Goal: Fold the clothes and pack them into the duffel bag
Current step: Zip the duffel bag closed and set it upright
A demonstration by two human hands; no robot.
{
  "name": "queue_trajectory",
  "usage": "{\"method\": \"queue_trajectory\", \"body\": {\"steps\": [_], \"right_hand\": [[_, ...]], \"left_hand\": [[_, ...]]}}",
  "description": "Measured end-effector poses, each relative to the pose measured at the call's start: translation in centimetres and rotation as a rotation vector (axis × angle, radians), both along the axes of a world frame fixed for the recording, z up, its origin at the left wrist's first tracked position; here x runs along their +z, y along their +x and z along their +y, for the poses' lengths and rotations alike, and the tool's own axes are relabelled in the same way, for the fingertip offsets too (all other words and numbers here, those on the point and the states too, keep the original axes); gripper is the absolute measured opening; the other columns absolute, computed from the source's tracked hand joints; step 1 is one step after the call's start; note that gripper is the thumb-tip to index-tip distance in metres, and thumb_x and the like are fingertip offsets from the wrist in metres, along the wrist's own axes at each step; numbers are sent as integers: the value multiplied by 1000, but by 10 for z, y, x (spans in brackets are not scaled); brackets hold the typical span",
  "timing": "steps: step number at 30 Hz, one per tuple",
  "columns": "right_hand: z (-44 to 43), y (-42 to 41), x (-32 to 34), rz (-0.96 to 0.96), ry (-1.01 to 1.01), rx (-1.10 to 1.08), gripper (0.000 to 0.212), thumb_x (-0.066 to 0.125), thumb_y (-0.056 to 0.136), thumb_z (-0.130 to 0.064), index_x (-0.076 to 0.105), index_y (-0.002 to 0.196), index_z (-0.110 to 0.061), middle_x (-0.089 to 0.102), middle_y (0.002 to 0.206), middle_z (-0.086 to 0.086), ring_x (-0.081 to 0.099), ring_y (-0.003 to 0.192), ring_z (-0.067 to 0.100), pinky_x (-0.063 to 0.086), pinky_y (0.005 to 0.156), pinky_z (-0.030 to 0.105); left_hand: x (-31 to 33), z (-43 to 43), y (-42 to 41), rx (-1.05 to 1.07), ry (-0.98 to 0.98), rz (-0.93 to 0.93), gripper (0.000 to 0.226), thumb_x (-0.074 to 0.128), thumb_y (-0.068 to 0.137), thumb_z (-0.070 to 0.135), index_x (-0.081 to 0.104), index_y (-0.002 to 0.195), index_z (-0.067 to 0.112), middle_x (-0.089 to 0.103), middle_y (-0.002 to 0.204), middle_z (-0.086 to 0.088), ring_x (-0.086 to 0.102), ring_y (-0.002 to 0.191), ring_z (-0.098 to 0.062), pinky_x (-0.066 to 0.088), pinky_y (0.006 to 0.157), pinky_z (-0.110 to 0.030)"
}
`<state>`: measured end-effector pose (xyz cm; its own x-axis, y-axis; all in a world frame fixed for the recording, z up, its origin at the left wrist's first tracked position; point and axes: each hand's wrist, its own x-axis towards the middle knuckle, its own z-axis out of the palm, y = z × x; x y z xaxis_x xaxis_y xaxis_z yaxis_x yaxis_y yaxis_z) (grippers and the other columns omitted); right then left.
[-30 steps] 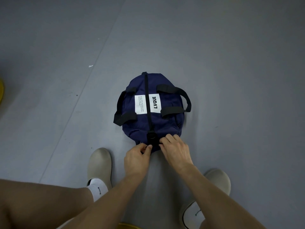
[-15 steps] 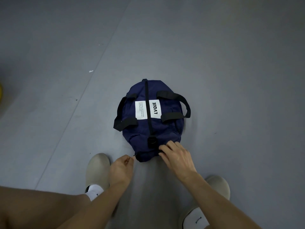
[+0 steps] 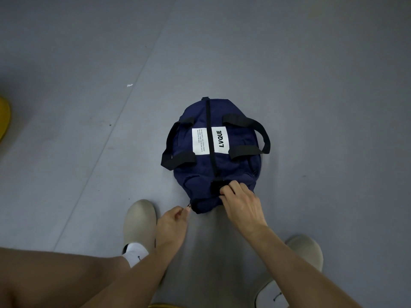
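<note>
Where grey floor (image 3: 89,152) fills the frame, we note the navy duffel bag (image 3: 235,170) lying at centre. Left hand (image 3: 172,227): grip pinched on a black pull (image 3: 189,205) at the bag's lower-left corner, barely legible. Right hand (image 3: 241,204): grip curled onto the bag's lower end, fingertips hidden. Yellow object (image 3: 4,116) cut off at left edge.

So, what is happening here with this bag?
A person crouches over a navy bag that lies on the grey floor. The right hand grips the bag's near end, beside a black clasp. The left hand pinches a small pull at the bag's near corner. The top zip looks closed, so the packing seems nearly finished.
</note>
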<state>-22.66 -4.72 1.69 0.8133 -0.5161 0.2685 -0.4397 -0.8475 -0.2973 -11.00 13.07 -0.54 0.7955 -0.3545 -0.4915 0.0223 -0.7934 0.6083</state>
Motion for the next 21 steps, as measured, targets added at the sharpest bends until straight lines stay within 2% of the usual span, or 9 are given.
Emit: {"method": "queue_trajectory", "body": {"steps": [3,9,11,12,14,15,17,19,21], "right_hand": [[5,-8,-3,-11,35,-15,19,82,80,-19,63,82,-17,55,82,-2,55,66,18,47,48,29],[5,-22,-7,43,143,4,17,81,80,-29,65,84,-24,55,86,-9,57,71,13,45,50,25],[-4,-22,0,15,197,48,10,67,90,-37,65,88,-27,53,89,-12,56,73,9,46,52,23],[-9,-19,6,-3,238,41,13,60,93,-40,65,88,-28,52,89,-13,55,72,7,46,52,22],[-21,-13,20,-74,315,-48,14,57,96,-40,65,89,-29,53,87,-15,55,68,6,47,51,23],[-27,-9,27,-123,356,-121,11,59,97,-36,65,90,-29,54,87,-15,56,67,7,48,52,25],[-40,-3,34,-199,428,-273,5,61,97,-28,66,96,-29,56,90,-16,57,69,7,47,58,22],[-53,-1,32,-162,470,-363,19,57,98,-19,66,112,-28,57,102,-13,59,81,8,43,67,18],[-62,-6,22,-6,539,-380,41,52,95,-7,63,129,-27,55,122,-7,58,104,17,46,81,25]], "left_hand": [[-19,-9,2,176,83,284,40,57,96,38,55,61,17,48,45,5,45,48,-16,41,54,-30],[-55,-27,0,312,230,453,40,59,97,37,62,68,10,60,55,-7,49,42,-21,44,52,-30],[-39,-35,-4,341,249,587,44,56,99,43,62,76,7,60,62,-9,52,44,-21,49,52,-29],[-24,-39,-7,337,237,636,46,57,98,47,61,78,6,60,64,-9,55,44,-21,50,50,-26],[7,-46,-14,285,221,670,44,65,94,47,62,78,6,60,66,-7,57,39,-12,44,41,-17],[24,-51,-18,254,193,688,42,70,89,48,66,84,6,63,70,-6,60,43,-10,44,39,-16],[53,-64,-28,278,60,775,48,78,74,58,68,99,18,67,96,-2,70,72,-17,58,53,-23],[74,-77,-33,330,-99,851,50,74,72,66,59,104,30,57,118,5,65,101,-26,63,74,-43],[87,-91,-33,421,-211,890,69,73,73,69,49,121,25,48,134,0,58,112,-31,61,80,-52]]}}
